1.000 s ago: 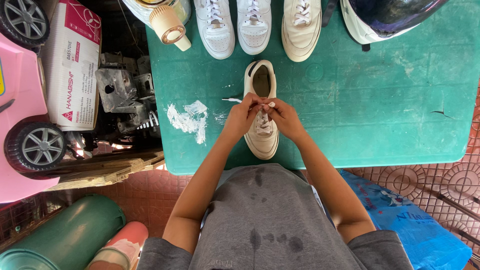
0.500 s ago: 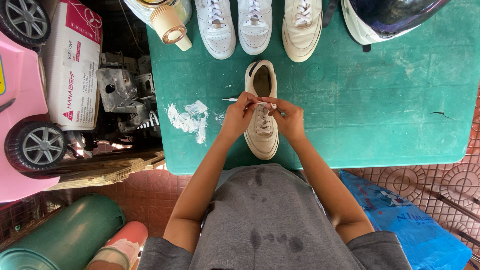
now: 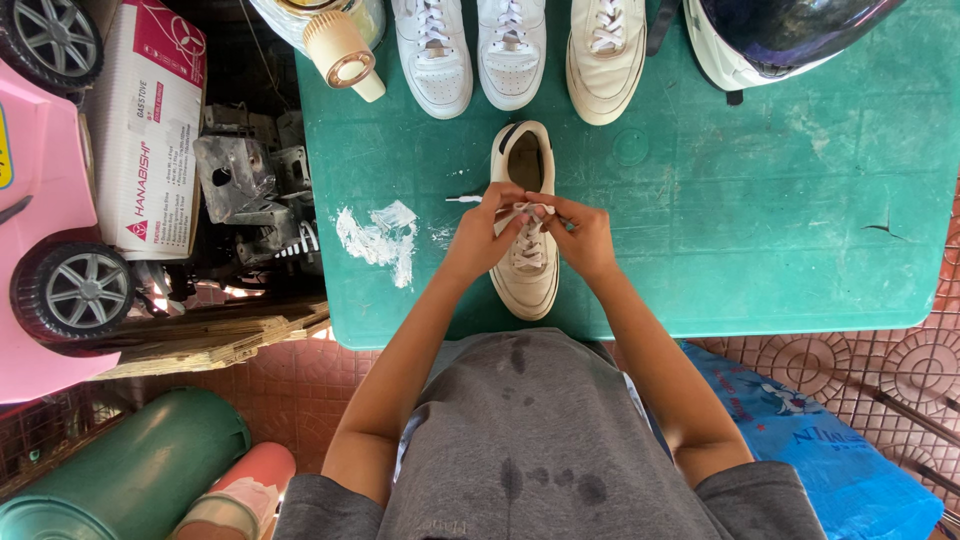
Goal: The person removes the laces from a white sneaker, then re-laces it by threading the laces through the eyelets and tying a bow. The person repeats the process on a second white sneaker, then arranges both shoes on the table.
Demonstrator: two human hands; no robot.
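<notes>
Both hands meet over the sneaker (image 3: 527,270) in front of me on the green table (image 3: 760,200). Left hand (image 3: 482,236) is curled, its fingertips pinching the white lace (image 3: 528,212) near the top eyelets; right hand (image 3: 582,236) is also closed to a pinch on the same lace, thumb and forefinger pressed together just beside the left fingers. Neither hand is spread. That shoe lies lengthwise with its toe toward me and its dark opening away from me.

Off the table's left edge stands a tall white box (image 3: 150,125) with a red-pink top and printed side, wedged between a pink toy car (image 3: 40,200) and grey metal parts (image 3: 245,175). A smear of white paste (image 3: 378,238) sits on the table left of my left hand, with a thin white stick (image 3: 462,199) near it.

Along the far edge stand three more white sneakers (image 3: 510,50) in a row, a cream bottle (image 3: 342,52) lying tilted at their left, and a helmet (image 3: 780,35) at the right. By my left knee lie a green cylinder (image 3: 140,470) and a pink one (image 3: 245,490); I cannot tell what is in them. A blue bag (image 3: 820,440) lies on the tiled floor to my right.
</notes>
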